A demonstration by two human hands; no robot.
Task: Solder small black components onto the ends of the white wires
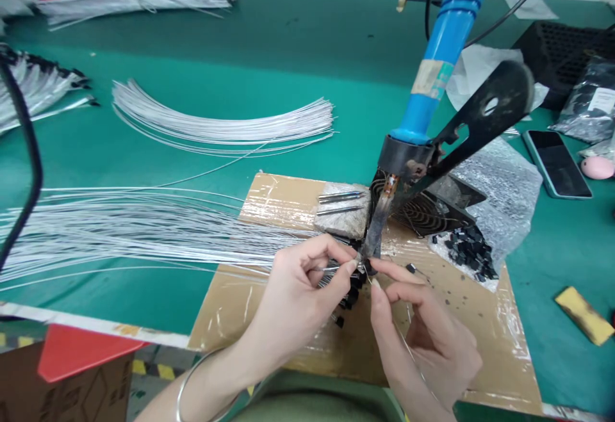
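My left hand (pixel 302 294) is closed in a pinch on the end of a thin white wire, just beside the tip of a soldering iron (pixel 375 233). Its blue handle is fixed tip-down in a black metal bracket (pixel 494 105). Between the thumb and fingers of my right hand (pixel 427 332) runs a thin strand of solder wire (pixel 407 343), its end near the tip. Many loose white wires (pixel 144 233) stretch leftward from beneath my left hand. Black connector-like ends (pixel 354 295) lie under the hands, partly hidden.
A cardboard sheet (pixel 221 319) covers the green table (pixel 365 108). Behind my hands sits a grey pad (pixel 331 222) with thin metal rods. Small black pieces (pixel 473 252) lie on plastic wrap at right, near a phone (pixel 558 162) and yellow block (pixel 583 315). A white wire bundle (pixel 225 129) lies behind.
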